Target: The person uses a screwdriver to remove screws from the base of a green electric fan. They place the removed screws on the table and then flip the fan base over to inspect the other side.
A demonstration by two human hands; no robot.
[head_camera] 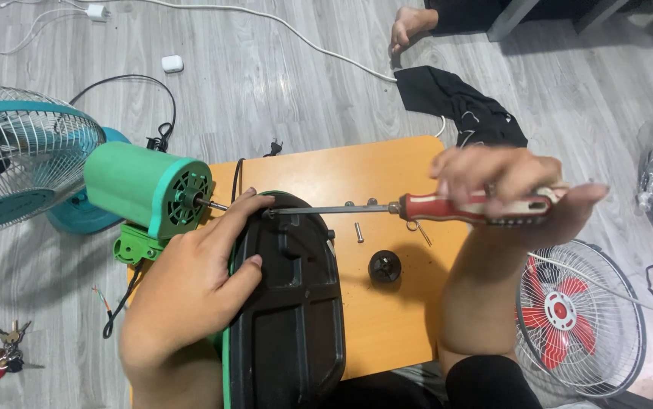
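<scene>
My left hand [190, 288] presses on the upturned black underside of a green-edged fan base [288, 310], which lies on a small orange table [387, 174]. My right hand [512, 185] grips a red and white screwdriver [463, 208] whose shaft runs left; its tip meets the far end of the base near my left fingers. A green fan motor housing [148, 189] with its bare shaft lies just left of the base.
Loose screws [358, 231] and a black knob [384, 266] lie on the table. A teal fan [15, 163] stands at left, a red-bladed fan [576, 314] at right. Keys [4, 352], cables, a black cloth [463, 102] and another person's foot [410, 26] are on the floor.
</scene>
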